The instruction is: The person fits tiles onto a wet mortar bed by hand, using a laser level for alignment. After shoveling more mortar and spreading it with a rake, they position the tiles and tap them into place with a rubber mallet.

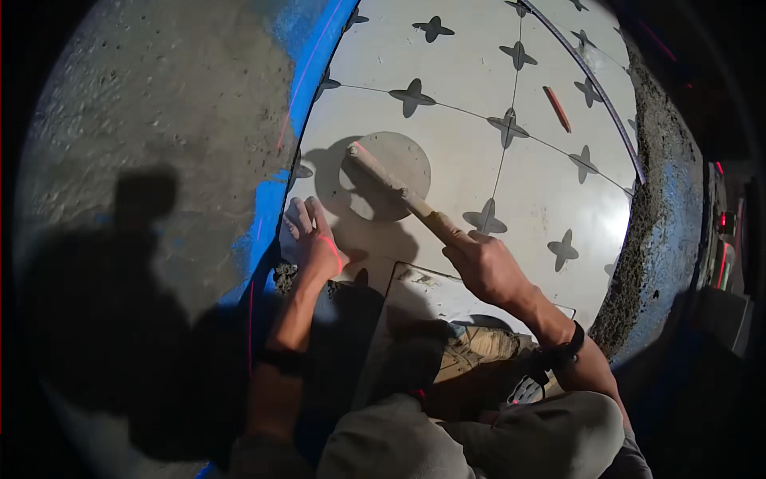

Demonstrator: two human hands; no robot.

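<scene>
With the right hand [479,259] gripping the mallet [391,188] over the near-left tile [447,144], tap lightly and evenly while the left hand [311,239], fingers spread, steadies its left edge.

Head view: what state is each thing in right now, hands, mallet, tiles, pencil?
Left hand: flat, pressing the tile edge.
Right hand: gripping the mallet handle.
Mallet: head down on the tile.
Tiles: laid flat, joints showing.
Pencil: lying loose on a tile.
Mortar bed: bare, rough.

Harsh light, deep shadows, fisheye-dark rim
</scene>
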